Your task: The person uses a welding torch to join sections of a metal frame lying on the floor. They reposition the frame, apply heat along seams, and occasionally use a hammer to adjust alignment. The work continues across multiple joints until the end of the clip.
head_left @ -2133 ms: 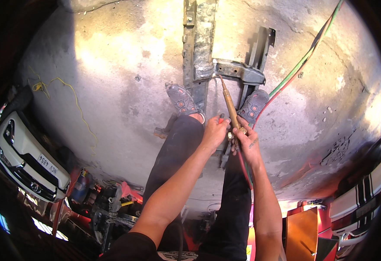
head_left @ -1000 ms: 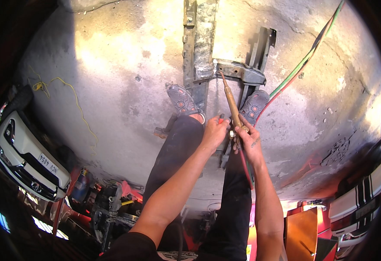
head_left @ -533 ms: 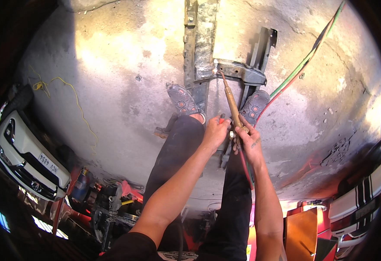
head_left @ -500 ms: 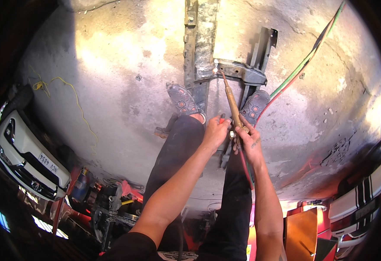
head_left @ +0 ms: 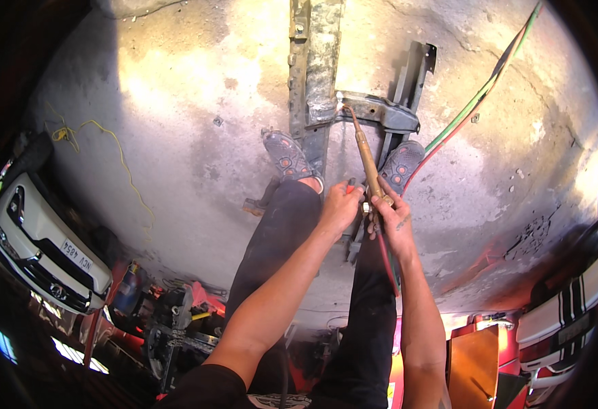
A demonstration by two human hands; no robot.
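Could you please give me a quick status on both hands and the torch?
Right hand gripping brass torch. Left hand at its valve end. Tip at metal bracket on concrete. Hoses trail clear, right.

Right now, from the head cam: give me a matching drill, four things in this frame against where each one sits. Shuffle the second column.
Things:
1. cutting torch
2. white car
3. red and green hoses
4. yellow cord

Places:
A. lying loose on the concrete at the left
B. parked at the far left edge
C. held in the left hand and right hand, tip at the metal frame
D. running across the floor toward the upper right

Pairs: 1-C, 2-B, 3-D, 4-A
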